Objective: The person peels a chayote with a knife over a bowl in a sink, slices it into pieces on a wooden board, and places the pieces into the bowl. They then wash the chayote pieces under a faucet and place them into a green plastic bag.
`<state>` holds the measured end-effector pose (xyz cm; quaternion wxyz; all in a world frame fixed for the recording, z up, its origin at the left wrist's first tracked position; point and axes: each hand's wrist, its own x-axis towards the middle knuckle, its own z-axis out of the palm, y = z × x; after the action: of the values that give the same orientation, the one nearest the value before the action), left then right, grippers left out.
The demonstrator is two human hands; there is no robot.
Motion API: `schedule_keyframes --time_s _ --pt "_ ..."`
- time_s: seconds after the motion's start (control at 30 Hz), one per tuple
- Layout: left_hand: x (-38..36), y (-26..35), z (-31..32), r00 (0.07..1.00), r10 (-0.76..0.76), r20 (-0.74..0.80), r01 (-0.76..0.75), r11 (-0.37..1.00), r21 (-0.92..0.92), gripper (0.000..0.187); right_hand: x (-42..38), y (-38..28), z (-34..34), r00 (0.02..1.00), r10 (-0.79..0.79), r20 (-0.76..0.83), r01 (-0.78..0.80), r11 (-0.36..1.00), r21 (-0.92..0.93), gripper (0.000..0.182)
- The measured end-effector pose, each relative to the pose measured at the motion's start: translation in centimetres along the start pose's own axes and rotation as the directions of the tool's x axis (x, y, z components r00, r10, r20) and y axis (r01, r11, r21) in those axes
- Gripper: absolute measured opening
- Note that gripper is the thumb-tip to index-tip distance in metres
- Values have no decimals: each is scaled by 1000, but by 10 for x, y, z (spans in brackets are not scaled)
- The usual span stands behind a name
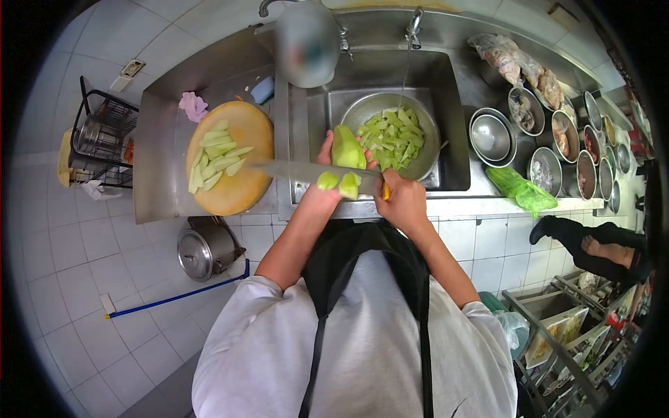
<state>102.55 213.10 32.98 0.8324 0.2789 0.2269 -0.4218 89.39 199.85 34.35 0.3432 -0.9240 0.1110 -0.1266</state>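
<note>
My left hand point(325, 153) is closed around a smooth light green vegetable point(346, 148), held over the front edge of the sink. My right hand point(403, 200) grips a large knife point(293, 171) by its handle, the blade pointing left across the front of the vegetable. Two cut green chunks point(349, 186) show at the blade's near side, above my left wrist. Just beyond my hands, a metal bowl point(433, 155) in the sink holds many cut green pieces point(392, 137). A thin stream from the tap point(414, 29) falls into that bowl.
At left, a round cutting board point(245, 125) carries pale green strips point(217, 159), near a pink cloth point(193, 106) and blue sponge point(263, 90). Right of the sink are stacked bowls point(491, 137), a green bag point(523, 189) and several food-filled containers point(544, 171). A lidded pot point(196, 255) stands below.
</note>
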Motion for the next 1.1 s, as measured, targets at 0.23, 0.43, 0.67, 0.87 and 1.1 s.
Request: schedule_keyframes --time_s 0.23,0.43,0.67,0.87,1.1 --pt "4 1 -3 999 5 44 -6 1000 6 56 5 2 -6 979 -197 -56 192 978 -76 24" --pt "3 -3 -4 996 90 -4 -90 996 -9 50 7 7 -2 985 -164 -59 153 976 -151 21" --pt "-9 8 -8 999 -12 46 10 999 49 50 21 52 -5 982 186 20 -182 975 -124 19" --pt "-8 -5 1 994 104 10 -105 993 62 47 15 14 -11 1000 -14 13 13 1000 15 16" --pt "3 -6 5 996 85 -17 -82 986 143 47 18 -1 -15 995 -87 -40 83 992 -93 17"
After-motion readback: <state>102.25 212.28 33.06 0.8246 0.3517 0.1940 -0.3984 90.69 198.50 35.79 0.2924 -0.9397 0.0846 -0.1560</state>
